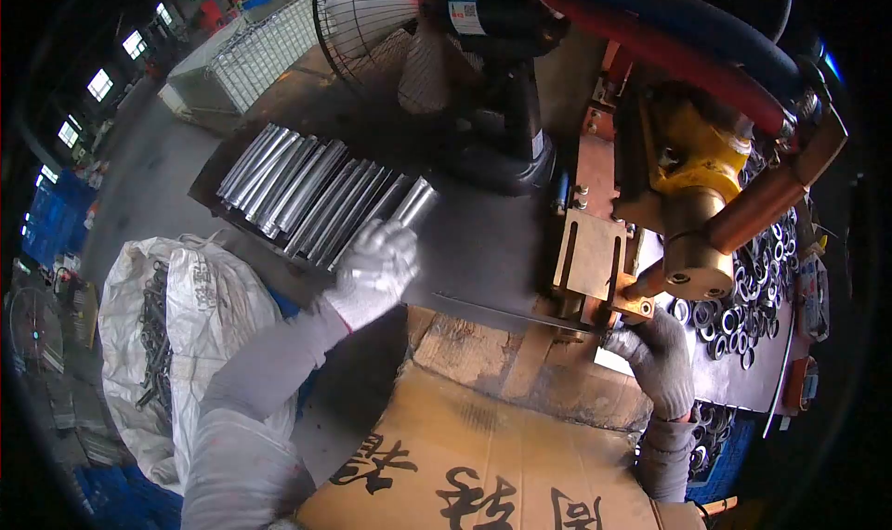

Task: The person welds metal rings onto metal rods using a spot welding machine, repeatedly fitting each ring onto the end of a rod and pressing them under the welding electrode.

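Note:
My left hand, in a pale work glove, is closed round the lower end of a shiny metal tube. It is at the right end of a row of similar metal tubes lying side by side on the dark table. My right hand, also gloved, is curled in beside the copper block of a machine with a yellow-and-brass head. Whatever its fingertips grip is hidden beneath the block. A flat slotted metal plate is fixed just left of that block.
A black fan stands behind the tubes. Many dark metal rings cover the right-hand surface. A white woven sack with metal parts stands at left. Cardboard with black writing lies in front of me. Thick red and blue hoses cross above.

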Tool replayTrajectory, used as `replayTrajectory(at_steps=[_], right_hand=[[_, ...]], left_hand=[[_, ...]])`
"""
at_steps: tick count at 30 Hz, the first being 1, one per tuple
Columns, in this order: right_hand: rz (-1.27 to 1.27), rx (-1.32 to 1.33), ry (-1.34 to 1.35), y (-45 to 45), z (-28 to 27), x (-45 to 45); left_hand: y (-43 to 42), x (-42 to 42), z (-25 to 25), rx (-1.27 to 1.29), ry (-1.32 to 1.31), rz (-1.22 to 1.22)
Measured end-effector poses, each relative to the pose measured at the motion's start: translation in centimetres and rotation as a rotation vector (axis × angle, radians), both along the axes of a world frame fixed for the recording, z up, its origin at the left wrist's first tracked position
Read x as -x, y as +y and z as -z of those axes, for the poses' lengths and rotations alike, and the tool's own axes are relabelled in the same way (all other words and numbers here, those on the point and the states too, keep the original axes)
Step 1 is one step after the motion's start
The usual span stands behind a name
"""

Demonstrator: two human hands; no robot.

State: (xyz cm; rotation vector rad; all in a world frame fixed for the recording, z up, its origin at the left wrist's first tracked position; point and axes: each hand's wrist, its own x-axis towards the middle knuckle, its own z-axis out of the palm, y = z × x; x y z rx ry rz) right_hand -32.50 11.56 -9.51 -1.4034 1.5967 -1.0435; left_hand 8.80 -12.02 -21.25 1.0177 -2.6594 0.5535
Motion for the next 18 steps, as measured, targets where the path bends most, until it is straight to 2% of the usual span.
replayTrajectory(at_steps=[2, 3, 5, 8, 9, 12, 13, 14, 16, 18], right_hand=[[0.005, 0.041, 0.055, 0.0, -0.3, -0.3], [0.007, 0.039, 0.059, -0.1, -0.4, -0.3], [0.02, 0.007, -0.006, 0.1, -0.4, -0.3], [0.04, -0.005, -0.05, 0.1, -0.2, -0.4], [0.036, 0.003, -0.026, 0.1, -0.2, -0.3], [0.0, 0.044, 0.057, 0.0, -0.3, -0.3], [-0.007, 0.033, 0.089, 0.1, -0.8, -0.4], [0.001, 0.026, 0.091, 0.2, -0.6, -0.4], [0.027, -0.003, -0.067, 0.2, -0.2, -0.4], [0.007, -0.008, -0.012, 0.2, -0.7, -0.5]], left_hand=[[1.3, 0.5, -1.2, -0.132, -0.045, 0.163], [1.6, 1.1, -2.1, -0.133, -0.042, 0.166], [2.0, 1.9, -3.6, -0.104, 0.143, -0.156], [1.9, 1.0, 0.3, -0.033, 0.097, -0.017], [2.6, 1.5, -1.6, -0.118, 0.054, 0.015], [3.4, 2.2, -2.0, -0.178, 0.066, 0.012], [3.7, 2.6, -2.5, -0.167, 0.149, 0.025], [3.5, 2.9, -2.0, -0.15, 0.147, 0.004], [2.6, 3.2, -1.1, -0.113, 0.128, 0.02], [1.5, 3.8, -1.2, -0.266, 0.13, -0.058]])
